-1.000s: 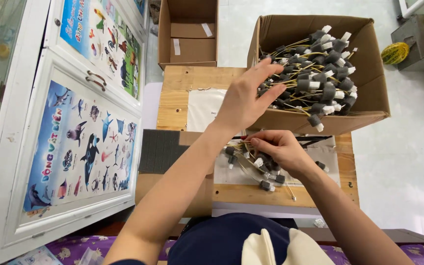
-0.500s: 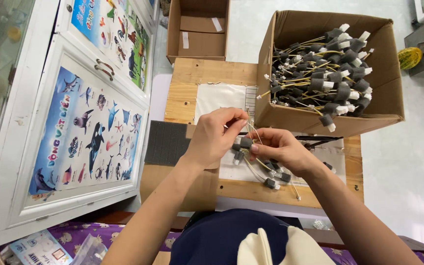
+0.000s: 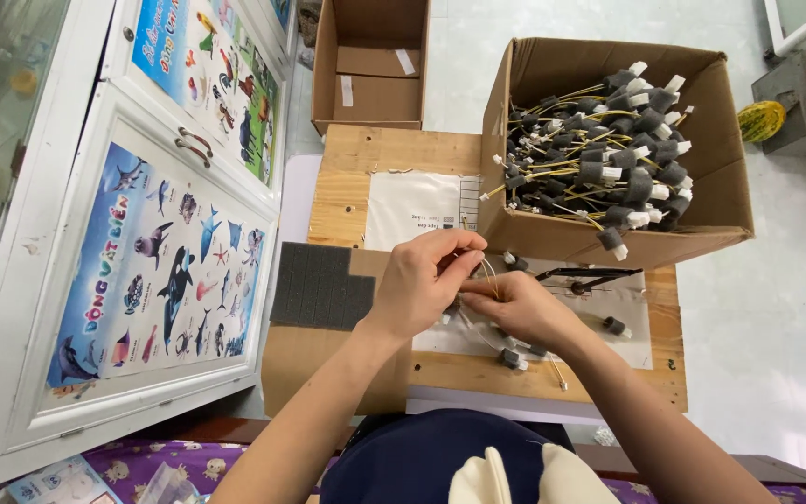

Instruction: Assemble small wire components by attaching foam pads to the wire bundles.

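Observation:
My left hand (image 3: 424,280) and my right hand (image 3: 521,306) meet over a small wooden table (image 3: 366,159). Both pinch a bundle of thin yellow wires with black foam sleeves and white end plugs (image 3: 489,276). More of these wire pieces hang below my right hand (image 3: 511,357), and one lies loose on a white sheet (image 3: 616,326). An open cardboard box (image 3: 552,238) just beyond my hands is full of the same wire pieces (image 3: 608,154).
A dark grey foam pad (image 3: 321,286) lies left of my hands. A white paper sheet (image 3: 410,207) sits on the table. An empty cardboard box (image 3: 368,65) stands on the floor behind. A white cabinet with animal posters (image 3: 156,271) runs along the left.
A second ago my left hand reached into the full box. It has come back to my right hand, and both now hold the wires close together.

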